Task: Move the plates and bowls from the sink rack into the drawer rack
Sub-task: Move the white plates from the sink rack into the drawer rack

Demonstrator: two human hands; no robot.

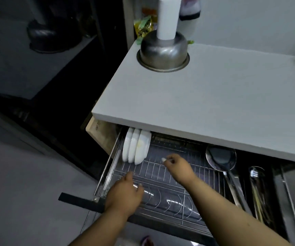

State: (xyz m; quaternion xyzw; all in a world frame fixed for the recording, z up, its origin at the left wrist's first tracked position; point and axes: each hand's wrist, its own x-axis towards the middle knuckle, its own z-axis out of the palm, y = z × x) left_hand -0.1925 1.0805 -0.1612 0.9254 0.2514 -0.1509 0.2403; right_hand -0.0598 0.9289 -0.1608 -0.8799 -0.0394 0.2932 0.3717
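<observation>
Empty, loosely curled left hand [123, 192] and right hand [177, 166] hover over the pulled-out wire drawer rack [161, 174]; three upright white ceramic plates [136, 148] look slippery, breakable, best gripped by the rims.

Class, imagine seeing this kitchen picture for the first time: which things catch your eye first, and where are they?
Three white plates stand on edge at the back left of the open drawer rack. Both hands hover over the wires, the left hand near the front, the right hand further in. An upturned steel bowl sits on the grey counter above.

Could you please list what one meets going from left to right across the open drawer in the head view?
white plates → left hand → right hand → slotted ladle → cutlery compartment.
</observation>
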